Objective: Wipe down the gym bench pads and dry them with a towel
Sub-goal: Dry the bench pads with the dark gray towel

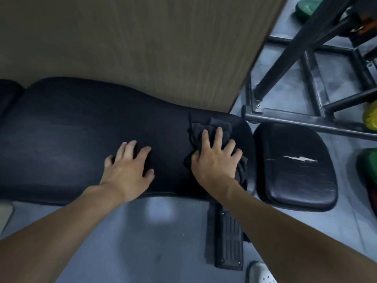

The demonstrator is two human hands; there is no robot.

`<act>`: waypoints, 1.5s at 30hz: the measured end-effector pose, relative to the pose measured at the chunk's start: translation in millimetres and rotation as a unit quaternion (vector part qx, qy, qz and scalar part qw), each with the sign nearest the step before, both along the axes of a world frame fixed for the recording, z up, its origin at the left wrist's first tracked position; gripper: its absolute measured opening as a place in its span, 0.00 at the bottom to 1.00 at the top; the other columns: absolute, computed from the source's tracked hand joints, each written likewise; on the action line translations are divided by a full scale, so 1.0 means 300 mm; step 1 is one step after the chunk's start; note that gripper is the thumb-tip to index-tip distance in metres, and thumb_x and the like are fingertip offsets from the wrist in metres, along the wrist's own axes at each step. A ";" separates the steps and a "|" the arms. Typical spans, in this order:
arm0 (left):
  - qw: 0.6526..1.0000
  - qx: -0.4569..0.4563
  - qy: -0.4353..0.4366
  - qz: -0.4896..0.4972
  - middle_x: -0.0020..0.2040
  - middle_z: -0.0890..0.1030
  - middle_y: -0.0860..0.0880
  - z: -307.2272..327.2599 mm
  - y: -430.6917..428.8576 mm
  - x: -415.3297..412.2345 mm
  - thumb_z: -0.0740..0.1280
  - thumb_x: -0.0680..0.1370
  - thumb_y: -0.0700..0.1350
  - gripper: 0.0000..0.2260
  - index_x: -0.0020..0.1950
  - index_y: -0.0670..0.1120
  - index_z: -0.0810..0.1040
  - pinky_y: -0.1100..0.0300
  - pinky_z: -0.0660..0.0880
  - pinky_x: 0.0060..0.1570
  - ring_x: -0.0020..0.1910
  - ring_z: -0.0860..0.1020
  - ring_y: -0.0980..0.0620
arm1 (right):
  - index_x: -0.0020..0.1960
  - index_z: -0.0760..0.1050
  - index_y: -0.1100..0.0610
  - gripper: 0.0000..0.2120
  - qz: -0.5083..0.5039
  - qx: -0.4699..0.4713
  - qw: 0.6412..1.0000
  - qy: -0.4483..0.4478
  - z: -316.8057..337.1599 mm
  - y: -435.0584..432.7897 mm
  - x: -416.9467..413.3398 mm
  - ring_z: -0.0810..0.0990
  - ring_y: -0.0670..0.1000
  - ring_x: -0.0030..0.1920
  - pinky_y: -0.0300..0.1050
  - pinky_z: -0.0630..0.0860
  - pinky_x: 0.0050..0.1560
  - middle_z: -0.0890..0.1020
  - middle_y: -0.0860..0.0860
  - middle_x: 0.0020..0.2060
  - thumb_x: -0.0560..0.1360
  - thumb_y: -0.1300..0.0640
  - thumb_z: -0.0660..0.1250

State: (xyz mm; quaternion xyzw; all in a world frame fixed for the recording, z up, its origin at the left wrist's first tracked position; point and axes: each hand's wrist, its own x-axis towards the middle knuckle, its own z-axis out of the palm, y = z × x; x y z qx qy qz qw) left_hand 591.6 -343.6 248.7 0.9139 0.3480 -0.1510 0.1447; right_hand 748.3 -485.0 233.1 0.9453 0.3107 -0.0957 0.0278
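A long black bench pad (77, 135) runs across the view from left to right. To its right lies a smaller black seat pad (293, 180) with a white tear in its cover. My right hand (216, 158) presses flat on a dark crumpled towel (221, 124) at the right end of the long pad. The towel's lower part hangs over the pad's near edge. My left hand (128, 166) rests flat on the bare pad with fingers spread, a little to the left of the towel.
A wood-grain panel (142, 48) stands right behind the bench. A black steel frame (306, 78) lies at the right rear. Green and yellow weights (369, 117) sit at the right edge. The bench's black foot (228, 242) and a white shoe (261, 272) are on the grey floor.
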 end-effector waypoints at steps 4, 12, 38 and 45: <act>1.000 0.005 0.019 0.023 0.80 0.48 0.46 0.021 0.218 -0.194 0.55 0.81 0.57 0.27 0.78 0.55 0.52 0.40 0.51 0.74 0.79 0.42 0.46 | 0.81 0.46 0.48 0.31 0.007 0.011 1.000 0.007 0.006 0.222 -0.203 0.57 0.68 0.72 0.68 0.58 0.68 0.46 0.57 0.81 0.80 0.43 0.50; 0.995 0.004 0.044 0.090 0.77 0.54 0.47 0.049 0.579 -0.585 0.57 0.79 0.52 0.26 0.76 0.63 0.55 0.39 0.60 0.70 0.76 0.52 0.46 | 0.81 0.43 0.49 0.31 0.078 -0.014 0.996 0.027 0.016 0.659 -0.525 0.56 0.69 0.73 0.69 0.57 0.69 0.43 0.57 0.80 0.82 0.43 0.49; 0.931 0.021 -0.063 0.359 0.68 0.66 0.42 -0.047 1.717 -1.058 0.61 0.79 0.55 0.15 0.65 0.62 0.67 0.38 0.65 0.66 0.66 0.66 0.36 | 0.80 0.40 0.45 0.32 0.288 -0.046 0.956 0.041 0.018 1.932 -0.946 0.55 0.67 0.71 0.69 0.55 0.69 0.42 0.55 0.80 0.81 0.42 0.50; 0.878 -0.045 -0.107 0.464 0.53 0.78 0.45 -0.003 1.800 -1.088 0.76 0.66 0.59 0.29 0.58 0.44 0.71 0.47 0.73 0.56 0.55 0.76 0.42 | 0.80 0.39 0.45 0.32 0.289 -0.063 0.955 0.025 0.029 2.035 -1.054 0.55 0.68 0.71 0.70 0.55 0.68 0.42 0.55 0.80 0.81 0.41 0.50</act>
